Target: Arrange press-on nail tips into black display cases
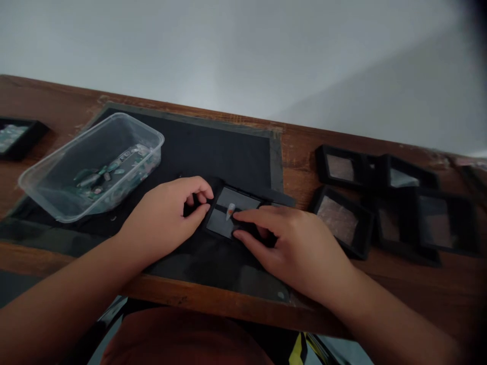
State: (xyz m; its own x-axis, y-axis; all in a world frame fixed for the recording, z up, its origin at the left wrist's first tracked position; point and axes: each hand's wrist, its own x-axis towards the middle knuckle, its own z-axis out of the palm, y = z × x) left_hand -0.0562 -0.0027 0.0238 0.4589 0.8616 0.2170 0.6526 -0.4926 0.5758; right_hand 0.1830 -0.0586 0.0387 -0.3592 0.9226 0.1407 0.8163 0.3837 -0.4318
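Observation:
A small, shallow black box (pixel 218 230) with a grey inside and a dark stripe across it lies on the black mat. In it is a pale, pointed piece with an orange-brown patch (pixel 231 209), perhaps a stone or crystal. My left hand (pixel 171 210) is curled, its thumb and index finger closed at the box's left edge. Over the right side of the box is my right hand (pixel 289 233). Its index fingertip points at the pale piece, touching it or nearly so, and its thumb lies apart at the near edge. The right hand's other fingers are partly hidden.
A clear plastic tub (pixel 93 162) with green and clear pieces stands left on the black mat (pixel 213 147). Several black boxes (pixel 342 218) stand on the wooden table (pixel 300 157) at right. Another black box (pixel 23 137) is at far left. A pale wall (pixel 228 50) rises behind.

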